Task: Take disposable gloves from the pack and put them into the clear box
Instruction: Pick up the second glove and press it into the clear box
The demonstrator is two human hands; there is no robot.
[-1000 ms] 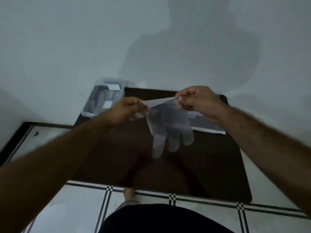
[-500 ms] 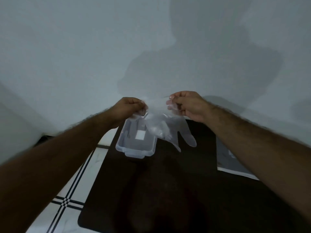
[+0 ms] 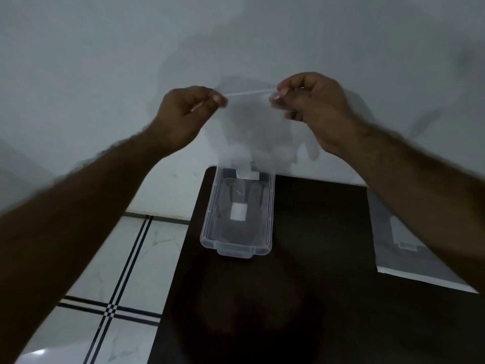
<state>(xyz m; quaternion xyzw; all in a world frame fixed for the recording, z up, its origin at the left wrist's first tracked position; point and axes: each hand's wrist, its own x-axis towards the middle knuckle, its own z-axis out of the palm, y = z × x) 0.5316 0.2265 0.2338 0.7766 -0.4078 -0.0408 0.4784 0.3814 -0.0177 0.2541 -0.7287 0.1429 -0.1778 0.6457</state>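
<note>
A thin see-through disposable glove (image 3: 258, 132) hangs in the air, its cuff stretched taut between my left hand (image 3: 185, 115) and my right hand (image 3: 313, 103). Both hands pinch the cuff corners. The glove's fingers dangle down toward the far end of the clear box (image 3: 210, 222), which lies open on a dark table (image 3: 301, 298) below and between my hands. Inside the box I make out a faint glove shape and a white label. The flat glove pack (image 3: 401, 248) lies on the table at the right, partly hidden by my right forearm.
A pale wall stands right behind the table's far edge. White floor tiles with black stripes (image 3: 112, 308) show to the left of the table. The table's left edge runs diagonally from the box corner toward the bottom of the view.
Both hands have carried the glove up and over to the box and pulled its cuff wider apart. The view has shifted, so the box now sits centred below the glove.
</note>
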